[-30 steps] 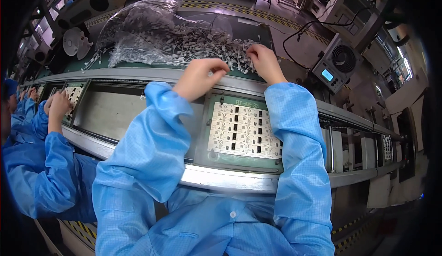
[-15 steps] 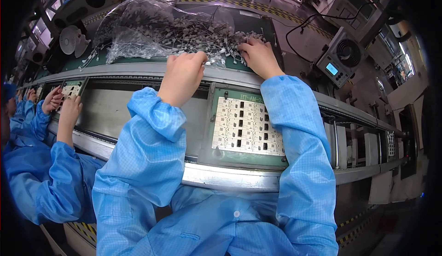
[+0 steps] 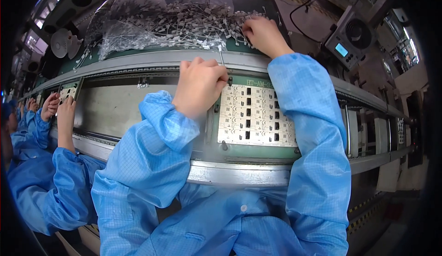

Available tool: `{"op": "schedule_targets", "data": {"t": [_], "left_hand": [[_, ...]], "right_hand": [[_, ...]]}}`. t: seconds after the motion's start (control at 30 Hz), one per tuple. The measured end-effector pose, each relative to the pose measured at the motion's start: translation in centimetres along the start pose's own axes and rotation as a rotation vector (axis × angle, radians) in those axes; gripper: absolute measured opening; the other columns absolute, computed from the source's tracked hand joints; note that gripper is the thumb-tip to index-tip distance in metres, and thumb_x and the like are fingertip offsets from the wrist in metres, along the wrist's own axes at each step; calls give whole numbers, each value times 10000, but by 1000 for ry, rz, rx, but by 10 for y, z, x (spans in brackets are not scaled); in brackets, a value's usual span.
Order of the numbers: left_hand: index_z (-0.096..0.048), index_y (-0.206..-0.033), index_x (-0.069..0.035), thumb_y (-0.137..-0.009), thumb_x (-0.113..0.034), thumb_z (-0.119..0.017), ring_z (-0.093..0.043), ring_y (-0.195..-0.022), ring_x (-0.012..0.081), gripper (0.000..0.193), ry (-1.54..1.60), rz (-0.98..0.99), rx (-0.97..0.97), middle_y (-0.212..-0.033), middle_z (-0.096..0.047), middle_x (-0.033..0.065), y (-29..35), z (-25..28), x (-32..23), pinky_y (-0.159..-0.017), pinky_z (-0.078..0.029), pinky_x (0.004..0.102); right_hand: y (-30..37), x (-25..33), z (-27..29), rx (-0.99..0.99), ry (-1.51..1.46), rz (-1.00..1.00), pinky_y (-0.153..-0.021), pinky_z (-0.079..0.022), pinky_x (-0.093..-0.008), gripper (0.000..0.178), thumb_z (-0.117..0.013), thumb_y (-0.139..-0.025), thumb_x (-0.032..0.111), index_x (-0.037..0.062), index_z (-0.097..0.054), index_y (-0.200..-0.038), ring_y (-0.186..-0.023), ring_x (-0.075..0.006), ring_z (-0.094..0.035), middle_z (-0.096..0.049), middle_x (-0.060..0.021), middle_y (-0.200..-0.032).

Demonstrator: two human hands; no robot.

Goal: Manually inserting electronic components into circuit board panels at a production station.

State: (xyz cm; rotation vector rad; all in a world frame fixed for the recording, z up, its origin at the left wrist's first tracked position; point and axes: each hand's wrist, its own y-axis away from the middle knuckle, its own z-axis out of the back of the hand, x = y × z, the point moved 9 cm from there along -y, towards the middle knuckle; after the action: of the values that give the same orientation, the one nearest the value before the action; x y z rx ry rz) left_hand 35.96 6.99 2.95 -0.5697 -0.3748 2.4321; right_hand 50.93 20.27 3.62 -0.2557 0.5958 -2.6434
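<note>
My left hand [image 3: 200, 83] is closed near the top left corner of a green fixture board [image 3: 262, 152]. From its fingertips a short white connector cable [image 3: 221, 57] sticks up across the metal rail. The fixture carries a panel of white labelled circuit boards [image 3: 262, 117] with rows of black components. My right hand [image 3: 266, 35] reaches to the right end of a pile of white connector cables [image 3: 184, 30], its fingers curled down at the pile. Whatever those fingers hold is hidden from view.
Clear plastic bagging [image 3: 126, 37] lies over the pile's left part. A metal rail [image 3: 152, 57] runs between pile and fixture. A co-worker's hands [image 3: 64, 113] work at another board on the left. A small fan [image 3: 61, 43] and a device with a lit screen [image 3: 347, 41] flank the pile.
My left hand has come back from the pile to the fixture's corner, with a cable now showing in its fingers. My right hand stays at the pile. The whole view has shifted slightly.
</note>
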Motion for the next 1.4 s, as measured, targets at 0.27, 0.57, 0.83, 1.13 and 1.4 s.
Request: {"op": "schedule_targets", "data": {"t": [0.27,0.57,0.83,1.13,1.4], "left_hand": [[-752,-803,-142,-748,-121,-760,-539,-937,245,60,75,95,-37,-861,-638,-18,6,-7,10,-844,-378,378],[-742,-792,-131,-723,-85,-753,-520,-961,245,84,38,16,5,-880,-631,-32,3,-1,-2,-855,-375,387],[-744,-810,-119,-735,-103,-728,-511,-1007,240,79,-15,-141,-8,-917,-625,-34,6,8,-20,-869,-370,404],[-766,-910,-122,-812,-179,-677,-521,-1021,283,145,6,-133,157,-1011,-636,39,-4,6,-8,-865,-422,423],[-729,-1111,-223,-842,-117,-640,-596,-1099,273,302,-212,-15,94,-1067,-661,54,-98,-37,-18,-932,-434,454]], "right_hand": [[-4,-18,24,-149,-404,-3,-792,-542,-361,227,-648,-903,179,51,-717,-1078,-880,-285,-706,-734,-123,-947],[-5,-18,94,-354,-641,-48,-679,-533,-290,177,-637,-899,93,-51,-679,-994,-774,-160,-688,-724,-116,-861],[24,-20,133,-328,-1026,-89,-738,-508,-244,111,-609,-929,50,-49,-656,-948,-848,-126,-657,-696,-75,-890],[117,10,130,-227,-482,-157,-740,-540,-284,124,-657,-922,91,20,-677,-1022,-874,-145,-681,-729,-66,-928],[143,27,97,-158,-370,-101,-673,-514,-330,86,-676,-866,43,16,-665,-947,-780,-247,-661,-688,-112,-859]]}}
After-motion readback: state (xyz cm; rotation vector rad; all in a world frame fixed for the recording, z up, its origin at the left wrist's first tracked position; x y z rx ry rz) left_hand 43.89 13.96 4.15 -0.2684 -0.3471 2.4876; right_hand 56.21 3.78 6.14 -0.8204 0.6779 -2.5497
